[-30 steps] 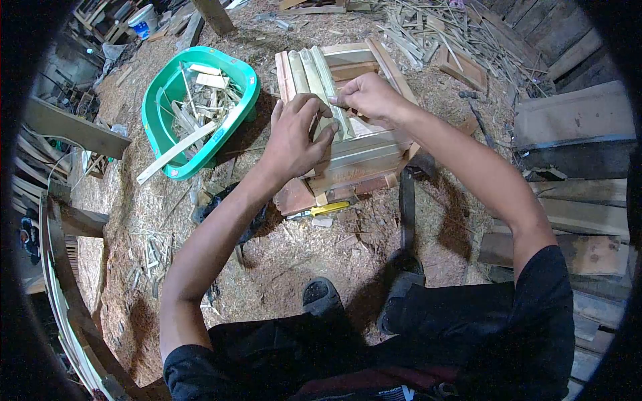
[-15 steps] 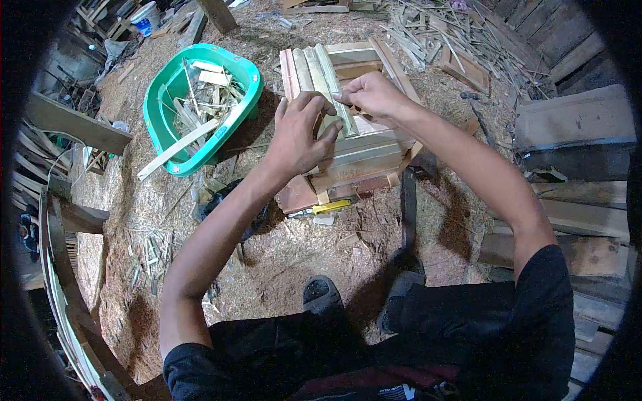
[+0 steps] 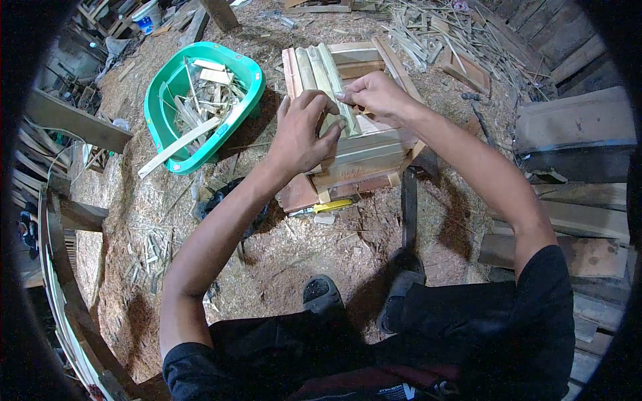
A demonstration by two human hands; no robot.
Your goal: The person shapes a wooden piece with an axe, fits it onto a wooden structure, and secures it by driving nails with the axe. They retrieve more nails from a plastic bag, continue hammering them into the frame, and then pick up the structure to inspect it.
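A wooden frame-like piece stands on the ground in front of me. Several long wooden strips lie side by side across its top, among them a pale greenish moulded strip. My left hand is curled over the strips, its thumb and bent fingers on the greenish one. At that strip's right edge my right hand has thumb and forefinger pinched together; whatever is between them is too small to make out. Below the frame's near side lies a yellow-handled cutter knife.
To the left stands a green plastic tub holding wood offcuts, one long piece jutting over its rim. Stacked boards line the right side. Scrap sticks lie at the back, and sawdust covers the ground.
Both hands keep nearly the same pose over the strips. The frame and tub appear very slightly shifted in view.
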